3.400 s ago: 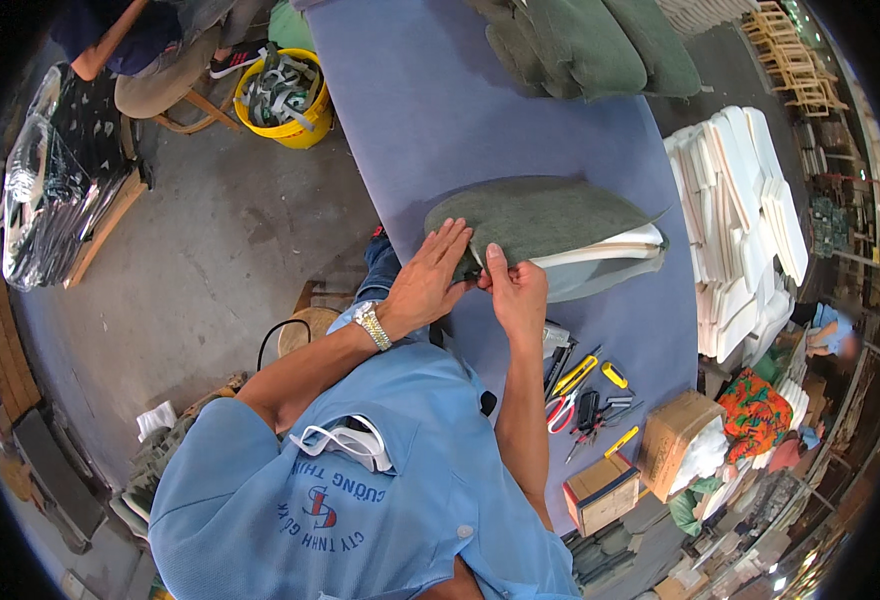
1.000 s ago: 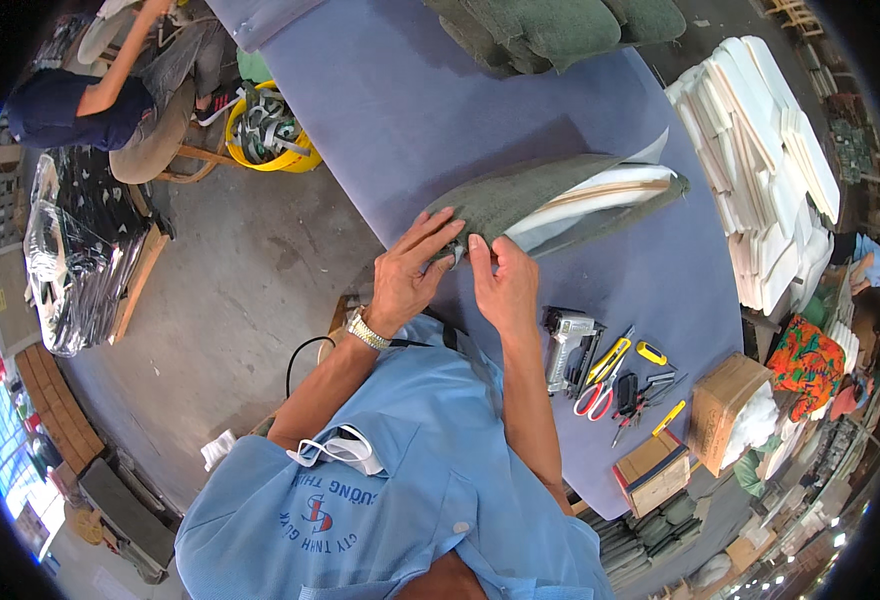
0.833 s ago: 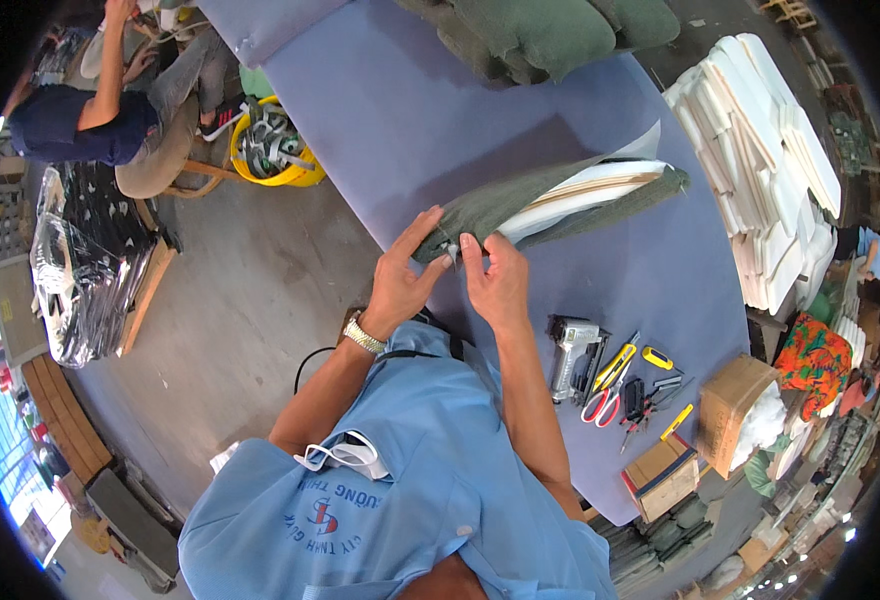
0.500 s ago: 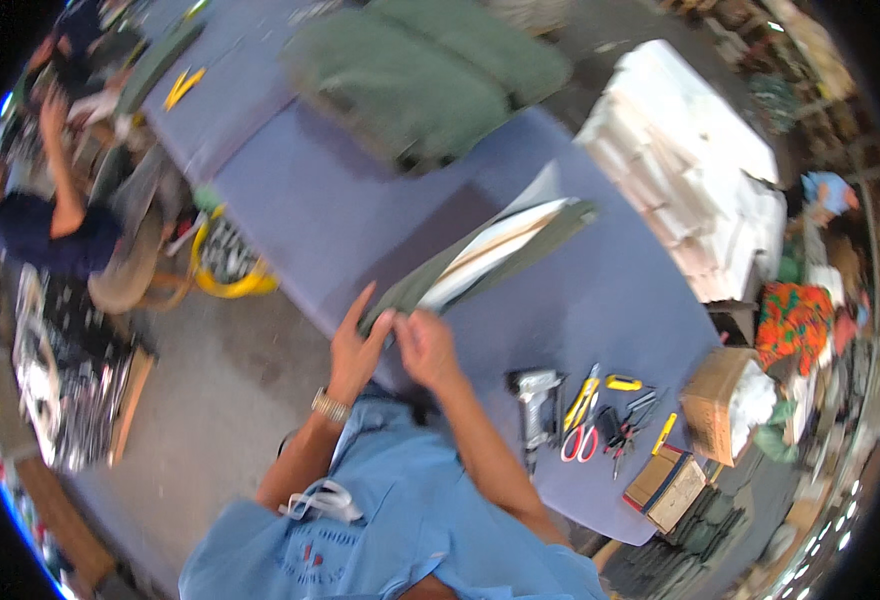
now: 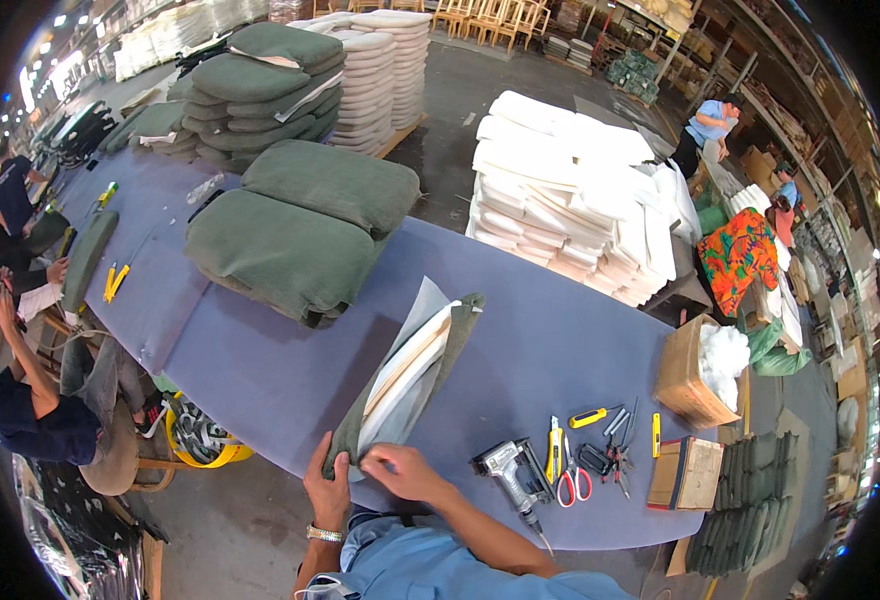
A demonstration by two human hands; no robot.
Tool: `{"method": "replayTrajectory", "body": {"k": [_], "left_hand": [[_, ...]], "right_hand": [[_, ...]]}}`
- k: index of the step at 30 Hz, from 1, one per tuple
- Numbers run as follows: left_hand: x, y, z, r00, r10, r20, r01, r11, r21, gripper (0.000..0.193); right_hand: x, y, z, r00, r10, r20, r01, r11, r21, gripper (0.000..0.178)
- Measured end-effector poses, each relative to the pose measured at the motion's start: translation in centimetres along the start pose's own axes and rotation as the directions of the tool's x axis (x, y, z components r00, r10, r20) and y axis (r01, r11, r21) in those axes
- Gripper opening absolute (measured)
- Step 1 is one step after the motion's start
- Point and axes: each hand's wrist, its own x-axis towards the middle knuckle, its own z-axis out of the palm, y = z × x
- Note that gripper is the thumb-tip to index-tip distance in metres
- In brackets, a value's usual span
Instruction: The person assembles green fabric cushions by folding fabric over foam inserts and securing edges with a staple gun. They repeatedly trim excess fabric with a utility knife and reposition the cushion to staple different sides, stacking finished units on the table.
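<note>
Left grip (image 5: 328,488) grasps a dark-green cover (image 5: 456,340), gaping at lower centre (white padding (image 5: 388,408) inside); right grip (image 5: 410,474): hold unclear.

The person's left hand (image 5: 329,482) gripped the near end of the green cushion cover (image 5: 457,335), left forearm (image 5: 316,566) below it; the right hand (image 5: 402,472), fingers curled, was at that end's right side, right forearm (image 5: 492,538) slanting down rightward.
</note>
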Motion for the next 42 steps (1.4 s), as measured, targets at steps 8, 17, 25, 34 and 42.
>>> {"method": "replayTrajectory", "body": {"k": [8,17,25,34,42], "left_hand": [[-0.9,-0.6,0.4,0.997,0.076,-0.006,-0.076,0.996,0.045,0.049],[-0.9,-0.2,0.2,0.998,0.064,-0.021,-0.062,0.995,0.079,0.055],[-0.8,-0.9,0.4,0.998,0.057,-0.026,-0.054,0.994,0.098,0.058],[-1.3,-1.7,0.7,0.990,0.127,-0.054,-0.118,0.981,0.153,0.062],[-1.9,-2.1,1.0,0.979,0.202,-0.025,-0.194,0.961,0.197,0.063]], "right_hand": [[-17.2,7.8,-7.8,0.720,0.285,-0.633,-0.622,0.669,-0.406,0.041],[-19.7,9.5,-4.6,0.643,0.321,-0.695,-0.757,0.404,-0.514,0.073],[-18.6,12.1,-8.9,0.576,0.421,-0.701,-0.813,0.388,-0.435,0.074],[-13.4,1.3,-8.8,0.625,0.630,-0.461,-0.599,0.766,0.233,0.043],[-9.4,-3.0,-3.3,0.923,0.347,-0.165,-0.355,0.934,-0.023,0.035]]}}
